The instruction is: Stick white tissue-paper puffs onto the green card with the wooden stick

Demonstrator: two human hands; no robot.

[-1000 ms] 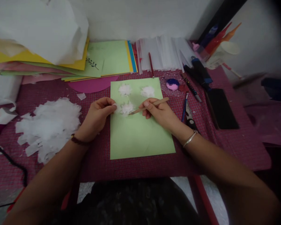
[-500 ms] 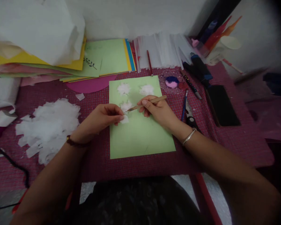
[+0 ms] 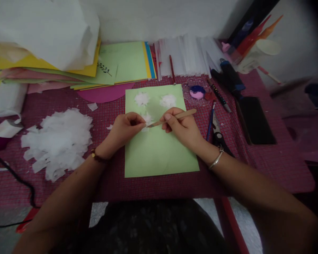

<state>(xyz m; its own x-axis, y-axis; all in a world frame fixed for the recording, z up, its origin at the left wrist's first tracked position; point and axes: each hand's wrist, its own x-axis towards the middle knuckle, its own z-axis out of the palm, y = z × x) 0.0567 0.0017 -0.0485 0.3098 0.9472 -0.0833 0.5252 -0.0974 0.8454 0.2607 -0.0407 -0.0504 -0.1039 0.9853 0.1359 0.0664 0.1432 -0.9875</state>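
Observation:
A light green sheet (image 3: 161,151) lies on the table with white paper tufts on its upper half: one at the upper left (image 3: 141,99), one at the upper right (image 3: 168,101), and one partly hidden between my hands. My right hand (image 3: 178,123) grips a thin wooden stick (image 3: 184,114) like a pen, its dark tip pointing left. At that tip, my left hand (image 3: 131,127) is closed in a pinch; a small white paper piece (image 3: 145,129) shows just beside and below its fingertips.
White paper pieces (image 3: 60,141) are heaped at the left. Coloured sheets (image 3: 127,60) and white strips (image 3: 185,56) lie along the back. To the right are a paint palette (image 3: 197,92), a marker (image 3: 219,97), scissors (image 3: 217,132), a brush (image 3: 211,121) and a dark flat block (image 3: 257,120).
My left hand has moved slightly right and up, its fingertips now close to the stick's tip. Less of the small paper shows. The view has shifted a little.

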